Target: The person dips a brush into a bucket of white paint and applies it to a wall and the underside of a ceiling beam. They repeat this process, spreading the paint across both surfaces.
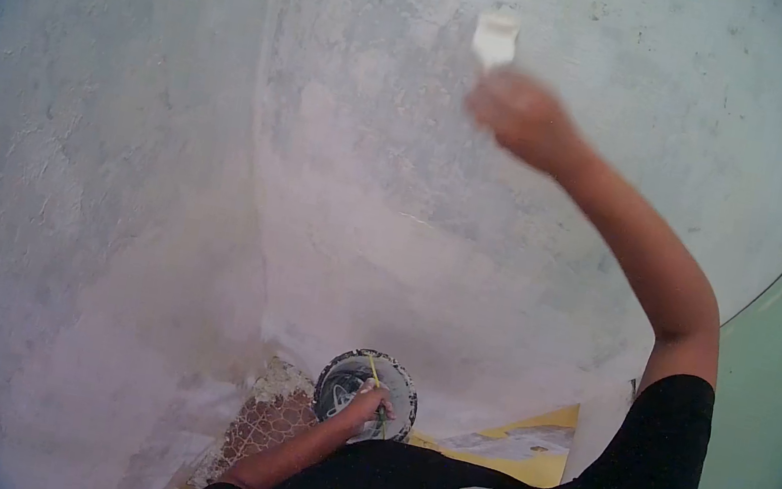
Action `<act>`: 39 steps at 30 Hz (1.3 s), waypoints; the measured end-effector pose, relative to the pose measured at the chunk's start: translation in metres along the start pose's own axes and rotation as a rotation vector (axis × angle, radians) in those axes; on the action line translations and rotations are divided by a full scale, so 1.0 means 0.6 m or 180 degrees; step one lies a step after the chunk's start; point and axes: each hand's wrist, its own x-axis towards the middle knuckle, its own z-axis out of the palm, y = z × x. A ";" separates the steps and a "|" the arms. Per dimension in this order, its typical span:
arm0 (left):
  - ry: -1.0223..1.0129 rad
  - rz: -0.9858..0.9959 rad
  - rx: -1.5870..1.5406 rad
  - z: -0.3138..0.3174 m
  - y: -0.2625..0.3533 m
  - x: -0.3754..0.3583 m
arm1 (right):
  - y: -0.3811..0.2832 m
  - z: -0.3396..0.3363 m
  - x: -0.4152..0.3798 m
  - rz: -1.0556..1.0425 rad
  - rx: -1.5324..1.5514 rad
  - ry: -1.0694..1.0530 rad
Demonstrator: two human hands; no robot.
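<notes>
Raised in front of the wall, my right hand [524,115] is closed round the handle of a paintbrush [495,40]. The brush has a broad white head pointing up, close to the wall surface, and the hand is a little blurred. Low down, near my body, my left hand [370,410] is wrapped round the thin yellow-green handle [374,371] that crosses the top of a bucket [408,391]. Paint stains the bucket's dark rim, and some grey-white material shows inside. My forearm and hand hide part of its opening.
A patchy grey-white wall [362,169] fills most of the view, with a vertical corner line left of centre. Patterned floor [268,426] shows beside the bucket. A yellow printed sheet [523,441] lies at lower right, and a green surface [772,403] stands far right.
</notes>
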 end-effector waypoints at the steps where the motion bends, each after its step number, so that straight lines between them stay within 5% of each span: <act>1: 0.0090 -0.0005 0.0026 0.003 0.001 0.002 | -0.034 0.019 -0.019 -0.0421 0.0033 -0.0250; 3: 0.0035 0.0014 -0.0046 0.006 0.008 -0.008 | -0.120 0.059 -0.047 -0.1072 -0.0369 -0.0582; 9: -0.0159 0.0025 -0.0004 -0.008 0.003 -0.008 | -0.244 0.085 -0.032 -0.1031 0.1573 -0.0483; 11: -0.0198 0.0037 0.0021 -0.016 -0.003 0.002 | -0.249 0.100 -0.004 0.0754 0.2806 -0.1057; 14: -0.0153 0.0024 -0.0226 -0.022 -0.019 0.002 | -0.171 0.150 0.048 0.2344 0.3523 -0.0171; 16: -0.0247 0.0108 -0.0189 -0.030 -0.033 0.028 | -0.081 0.168 0.094 0.2435 0.2876 0.0873; 17: -0.0252 0.0118 -0.0196 -0.027 -0.032 0.032 | -0.035 0.142 0.117 0.2751 0.2691 0.0785; 21: -0.0090 -0.0028 -0.0398 -0.005 -0.022 0.029 | 0.132 0.104 0.147 0.1908 0.1418 0.1412; 25: -0.0062 -0.0050 -0.0434 0.011 -0.003 0.021 | 0.121 0.030 0.172 0.1185 0.0987 0.1188; 27: -0.0040 -0.0076 -0.0308 0.018 0.005 0.019 | 0.094 0.089 0.137 0.0309 -0.0071 0.0949; 29: -0.0020 -0.0031 -0.0175 0.019 0.011 0.023 | 0.016 0.141 0.086 0.0015 0.0512 0.0050; 31: -0.0118 0.0126 -0.0282 0.016 0.000 0.026 | -0.099 0.204 0.026 -0.0570 0.1154 -0.0006; 32: -0.0084 0.0162 -0.0286 0.003 -0.012 0.021 | -0.171 0.212 0.003 -0.1230 0.0687 -0.0250; 34: -0.0110 -0.0054 -0.0271 -0.011 -0.027 0.028 | -0.290 0.194 -0.040 -0.1314 0.1069 -0.0066; 36: -0.0135 0.0010 -0.0399 -0.009 -0.015 0.012 | -0.390 0.176 -0.078 -0.0768 0.1793 -0.0086; 39: 0.0000 0.0233 -0.0421 -0.011 -0.016 0.018 | -0.505 0.141 -0.136 0.1044 0.2859 -0.0188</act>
